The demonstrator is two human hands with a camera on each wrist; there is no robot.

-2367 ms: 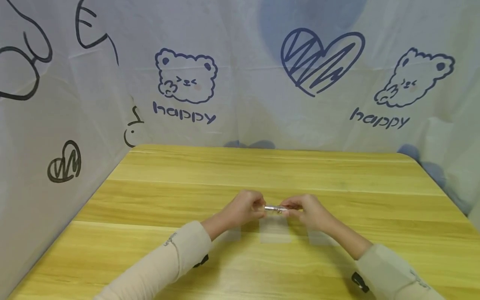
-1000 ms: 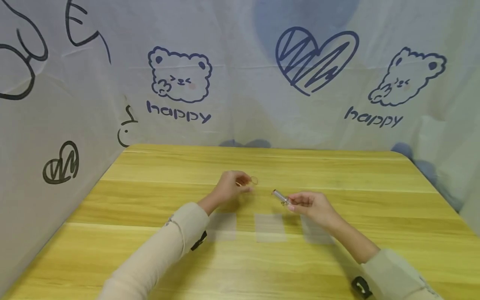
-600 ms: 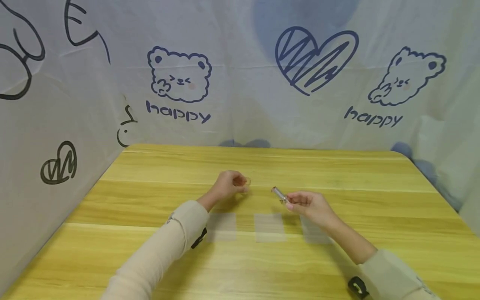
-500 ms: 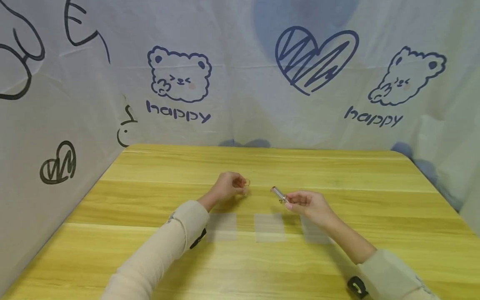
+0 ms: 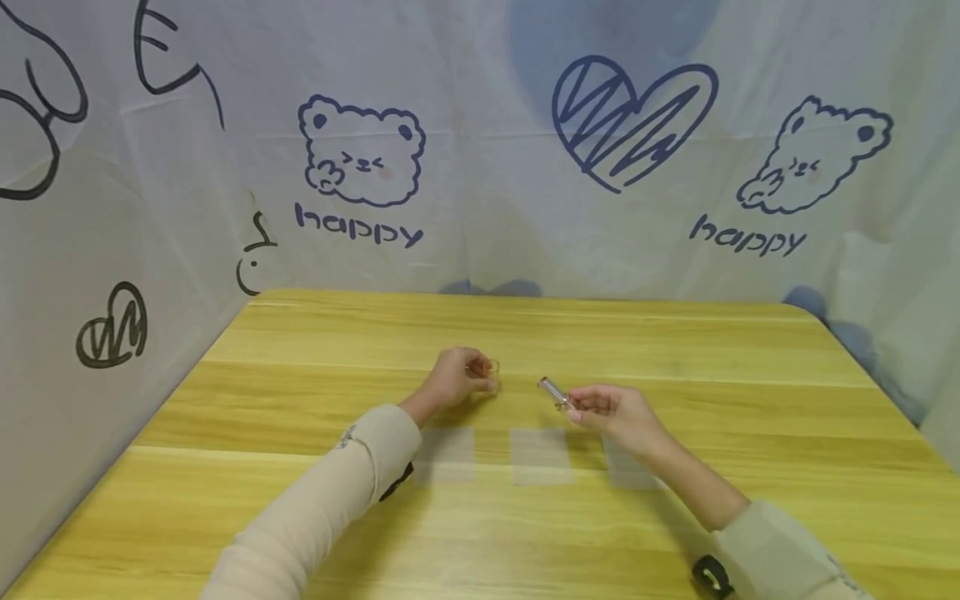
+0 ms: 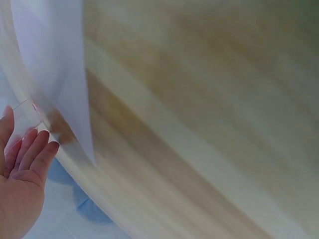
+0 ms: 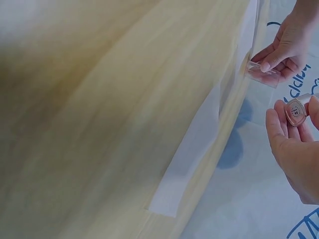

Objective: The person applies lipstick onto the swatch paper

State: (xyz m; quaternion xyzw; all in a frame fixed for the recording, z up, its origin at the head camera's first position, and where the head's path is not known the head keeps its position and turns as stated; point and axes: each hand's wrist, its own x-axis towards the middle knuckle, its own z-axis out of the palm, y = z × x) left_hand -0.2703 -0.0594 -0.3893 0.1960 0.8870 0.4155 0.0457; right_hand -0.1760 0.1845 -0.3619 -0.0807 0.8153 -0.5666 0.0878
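Note:
My left hand (image 5: 453, 377) is over the middle of the table, pinching a clear rectangular plastic piece (image 7: 264, 74). In the head view, only the piece's thin edges stand out. To the right, my right hand (image 5: 618, 412) grips a small silver item (image 5: 557, 393), which points up and to the left. From above it looks like a short tube with a reddish end. In the right wrist view, this item shows a rounded-square, rose-rimmed face with a dial-like ring of marks. The item's exact kind is unclear. A gap separates both held things.
Three pale translucent rectangles lie in a row on the wooden table (image 5: 375, 533): a left one (image 5: 446, 458), a middle one (image 5: 542, 458) and a right one (image 5: 626, 462), partly behind my right forearm. A printed cloth (image 5: 487, 183) hangs behind the table.
At first both hands met at the silver item. They have since parted, the left carrying the clear piece away leftward. During the last second the clear piece has turned slightly; the right hand barely moved.

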